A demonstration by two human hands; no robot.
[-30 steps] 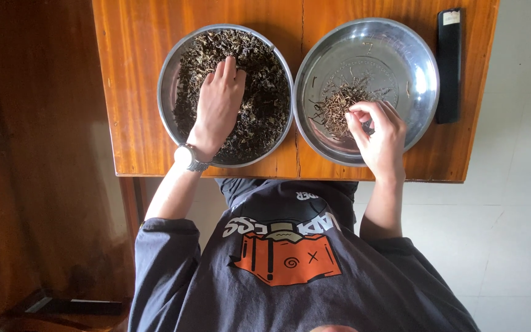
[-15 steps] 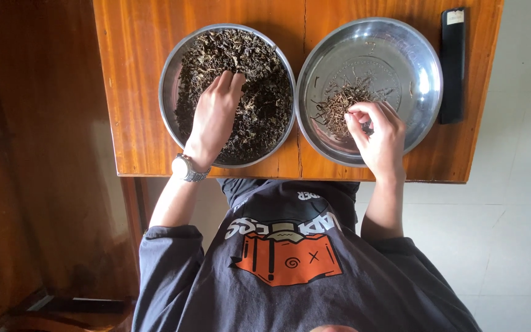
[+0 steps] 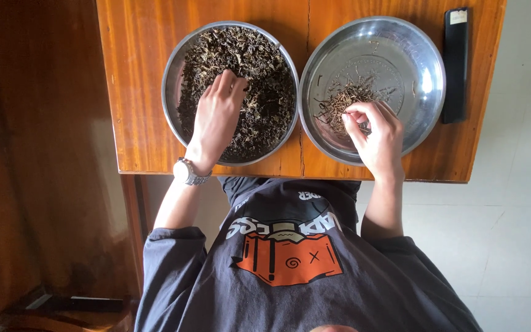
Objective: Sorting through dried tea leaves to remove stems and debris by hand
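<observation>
1. So, left hand [image 3: 216, 117] has slid deeper into the heaped dried leaves [image 3: 259, 92], fingers loosely spread, gripping nothing clearly.
2. Right hand [image 3: 373, 132] stays pinched over stems [image 3: 345, 101] in the right bowl [image 3: 425, 55]; sorting continues.

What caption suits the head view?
Left hand in round steel bowl of dark dried leaves; right hand pinches over pale stems.

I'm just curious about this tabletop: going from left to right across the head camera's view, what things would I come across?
Wristwatch → left hand in the metal bowl full of dark dried leaves → right hand over the metal bowl with a small pile of stems → black flat device at the wooden table's right edge.
</observation>
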